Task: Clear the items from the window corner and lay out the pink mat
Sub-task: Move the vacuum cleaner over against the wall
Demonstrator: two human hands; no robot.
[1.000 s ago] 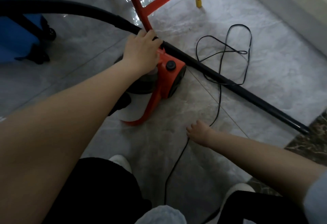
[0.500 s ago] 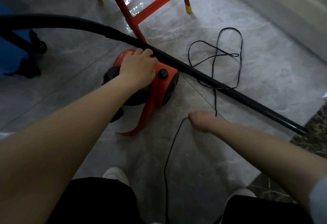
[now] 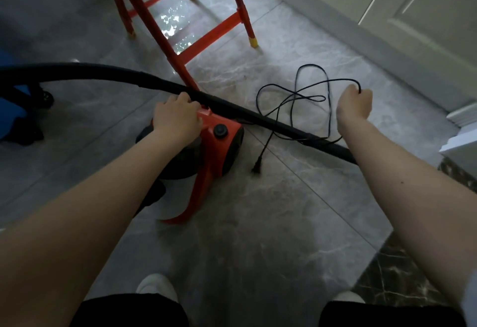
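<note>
- Cord (image 3: 294, 104) is now held up off the floor by the right hand (image 3: 355, 106), whose fingers are curled round one loop; a second ago that hand was low, near the shoes, reaching for the lead where it trailed on the tiles.
- Loops hang tangled between the two hands, and the plug (image 3: 257, 169) is seen dangling just beside the vacuum cleaner (image 3: 219, 140), below and inward of the right hand.
- The vacuum's red handle is gripped by the left hand (image 3: 175, 120), as it was before; the black hose and wand (image 3: 258, 115) lie across the floor just beyond both hands.
- A red stool (image 3: 196, 40) stands farther out, past the left hand.
- Gathering the cord is judged a preparation for carrying the vacuum away in one piece.
- No pink mat is in view, so laying it out is not yet begun.
</note>
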